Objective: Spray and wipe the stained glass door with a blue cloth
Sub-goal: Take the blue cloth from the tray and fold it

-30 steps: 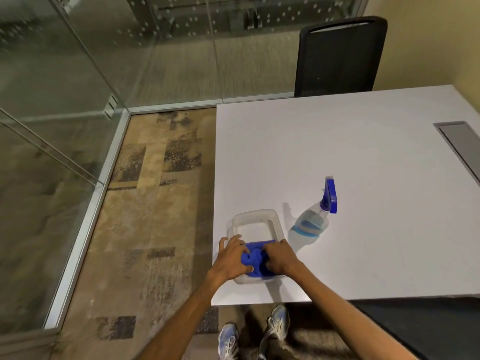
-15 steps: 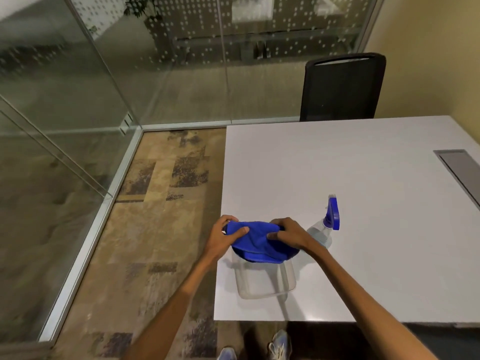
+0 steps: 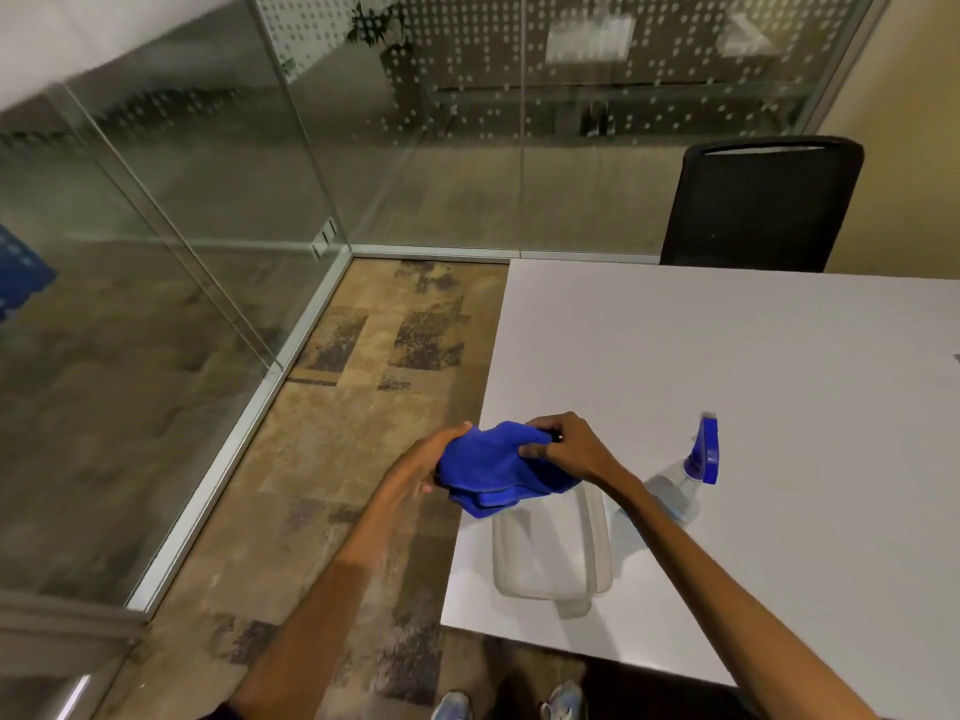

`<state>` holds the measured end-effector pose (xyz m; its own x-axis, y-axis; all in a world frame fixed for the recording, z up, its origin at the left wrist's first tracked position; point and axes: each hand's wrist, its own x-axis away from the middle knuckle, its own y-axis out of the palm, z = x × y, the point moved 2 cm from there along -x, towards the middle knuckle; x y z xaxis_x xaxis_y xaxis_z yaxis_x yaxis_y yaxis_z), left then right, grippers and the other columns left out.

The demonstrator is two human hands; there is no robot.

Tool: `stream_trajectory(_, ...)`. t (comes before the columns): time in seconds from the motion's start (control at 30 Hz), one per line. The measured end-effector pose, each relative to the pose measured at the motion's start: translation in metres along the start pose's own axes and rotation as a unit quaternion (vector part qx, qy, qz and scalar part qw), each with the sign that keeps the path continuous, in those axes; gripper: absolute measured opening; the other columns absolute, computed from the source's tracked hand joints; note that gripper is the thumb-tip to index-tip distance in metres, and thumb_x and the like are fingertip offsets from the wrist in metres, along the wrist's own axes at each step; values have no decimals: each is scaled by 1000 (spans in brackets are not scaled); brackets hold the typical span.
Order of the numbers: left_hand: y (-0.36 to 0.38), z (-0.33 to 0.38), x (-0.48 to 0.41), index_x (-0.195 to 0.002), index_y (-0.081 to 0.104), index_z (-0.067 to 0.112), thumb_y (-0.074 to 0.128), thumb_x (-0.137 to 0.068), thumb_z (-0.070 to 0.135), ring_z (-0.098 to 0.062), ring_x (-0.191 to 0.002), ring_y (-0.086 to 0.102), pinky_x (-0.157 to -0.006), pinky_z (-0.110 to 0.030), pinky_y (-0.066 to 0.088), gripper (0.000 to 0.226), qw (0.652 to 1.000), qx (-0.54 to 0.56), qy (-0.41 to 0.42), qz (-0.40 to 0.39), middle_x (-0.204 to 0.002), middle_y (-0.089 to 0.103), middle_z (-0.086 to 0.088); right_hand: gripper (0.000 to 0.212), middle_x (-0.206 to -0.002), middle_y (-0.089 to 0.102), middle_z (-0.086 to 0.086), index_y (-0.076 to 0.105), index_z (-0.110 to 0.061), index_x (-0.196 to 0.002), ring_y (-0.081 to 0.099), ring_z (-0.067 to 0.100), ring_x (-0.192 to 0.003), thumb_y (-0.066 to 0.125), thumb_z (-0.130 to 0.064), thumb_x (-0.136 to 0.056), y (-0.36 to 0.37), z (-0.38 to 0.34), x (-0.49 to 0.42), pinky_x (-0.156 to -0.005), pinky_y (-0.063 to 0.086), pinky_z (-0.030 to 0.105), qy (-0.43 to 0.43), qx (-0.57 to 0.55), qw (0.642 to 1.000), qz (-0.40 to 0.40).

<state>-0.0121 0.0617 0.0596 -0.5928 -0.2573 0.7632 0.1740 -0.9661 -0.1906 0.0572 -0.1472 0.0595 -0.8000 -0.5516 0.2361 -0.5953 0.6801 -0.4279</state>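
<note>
A bunched blue cloth [image 3: 493, 472] hangs in the air over the white table's left edge, held from both sides. My left hand [image 3: 418, 467] grips its left end and my right hand [image 3: 566, 446] pinches its top right. Below the cloth sits an empty clear plastic tub [image 3: 550, 553]. A spray bottle [image 3: 693, 472] with a blue trigger head stands on the table to the right of my right hand, apart from it. The glass door and wall panels [image 3: 171, 210] run along the left and back.
The white table [image 3: 753, 387] fills the right side. A black chair [image 3: 758, 205] stands at its far edge. Patterned carpet [image 3: 358, 407] lies between the table and the glass, with a metal floor rail [image 3: 234, 444] along it. My shoes show at the bottom.
Both hands lifted the blue cloth out of the tub and raised it above the table's left edge. The view tilted up and turned left, showing more glass wall.
</note>
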Motion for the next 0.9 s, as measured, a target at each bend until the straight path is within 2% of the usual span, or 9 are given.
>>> stream_trajectory(0.13, -14, -4, 8, -123, 60, 4, 64, -92, 35, -27, -109, 61, -81, -35, 53, 44, 999, 32, -1, 8, -126, 63, -9, 22, -102, 76, 3, 76, -11, -108, 68, 12, -89, 74, -11, -86, 21, -9, -3, -77, 51, 14, -43, -14, 999, -2)
stream_trajectory(0.3, -45, -18, 13, -119, 64, -2, 65, -91, 18, -33, -112, 63, -96, -40, 52, 35, 988, 113, 102, 40, -122, 67, -17, 28, -99, 74, -7, 76, -16, -110, 70, 5, -88, 79, -15, -82, 50, -25, -5, -75, 52, 10, -92, 15, 995, -20)
stream_trajectory(0.37, -57, -22, 22, -118, 65, 0, 60, -95, 15, -33, -111, 64, -93, -39, 53, 28, 977, 133, 161, 48, -120, 67, -20, 29, -99, 75, -9, 77, -19, -109, 71, 8, -89, 81, -21, -80, 62, -30, -5, -77, 56, 17, -101, 23, 994, -25)
stream_trajectory(0.47, -77, -31, 36, -128, 58, 2, 56, -97, 7, -30, -114, 62, -98, -40, 51, 32, 961, 101, 245, 78, -125, 64, -17, 32, -98, 77, -8, 77, -26, -106, 71, 12, -87, 77, -36, -75, 83, -41, -2, -81, 59, 37, -133, 62, 989, -31)
stream_trajectory(0.57, -99, -39, 49, -117, 60, 5, 57, -93, 0, -27, -108, 61, -92, -33, 51, 24, 950, 74, 291, 86, -114, 66, -13, 31, -86, 77, -9, 80, -29, -96, 69, 9, -77, 69, -25, -67, 106, -60, 7, -74, 57, 35, -206, 117, 972, 3)
stream_trajectory(0.63, -114, -44, 68, -97, 65, 10, 65, -91, 11, -25, -98, 62, -79, -27, 49, 6, 950, 123, 272, 94, -97, 68, -6, 38, -79, 77, -7, 81, -28, -92, 64, 5, -72, 66, -15, -59, 122, -75, 14, -68, 53, 32, -279, 155, 947, 32)
stream_trajectory(0.73, -140, -60, 88, -94, 68, 16, 66, -87, 45, -16, -87, 64, -71, -27, 48, 29, 961, 204, 166, 81, -89, 69, 3, 40, -75, 71, -8, 81, -28, -91, 62, 14, -71, 71, -13, -56, 149, -89, 18, -70, 49, 37, -335, 216, 916, 47)
stream_trajectory(0.83, -163, -83, 97, -95, 68, 10, 64, -89, 44, -22, -84, 67, -77, -33, 54, 34, 965, 241, 99, -26, -90, 72, -7, 41, -73, 64, -7, 81, -30, -89, 60, 21, -71, 81, -7, -56, 174, -99, 24, -70, 39, 39, -363, 261, 893, 49)
stream_trajectory(0.9, -177, -102, 97, -104, 68, 5, 68, -87, 40, -28, -98, 68, -90, -38, 54, 39, 968, 221, 114, -46, -105, 72, -14, 41, -72, 61, -6, 81, -29, -90, 59, 21, -72, 82, -5, -57, 189, -105, 28, -70, 37, 39, -375, 260, 889, 45)
